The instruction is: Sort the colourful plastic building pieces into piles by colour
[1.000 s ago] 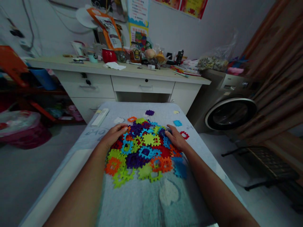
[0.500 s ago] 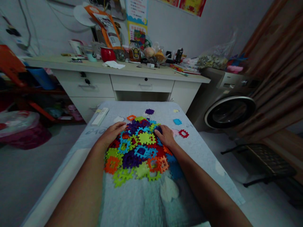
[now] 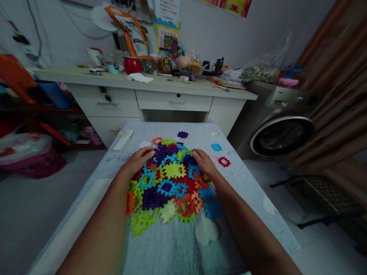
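A heap of interlocking plastic building pieces [image 3: 172, 171] in lime, blue, purple, orange and red lies in the middle of the cloth-covered table [image 3: 172, 244]. My left hand [image 3: 139, 160] rests against the heap's left far side, fingers stretched out and thumb along its edge. Against the right far side lies my right hand [image 3: 203, 160], open, its thumb touching a purple piece; its other fingers are partly hidden. Apart from the heap lie a purple piece [image 3: 182, 134], a blue piece [image 3: 216, 147] and a red square frame piece [image 3: 224, 162].
A white narrow box [image 3: 123, 140] lies at the table's far left. Beyond stands a white desk [image 3: 172, 100] with a red pot [image 3: 132, 65], a jar [image 3: 164, 61] and papers. To the right are a washing machine [image 3: 282, 135] and a low black rack [image 3: 323, 194].
The heap's pieces have shifted between my hands, with the near left ones sliding left and nearer. My right hand has moved slightly outward and its thumb has lifted off the heap's top.
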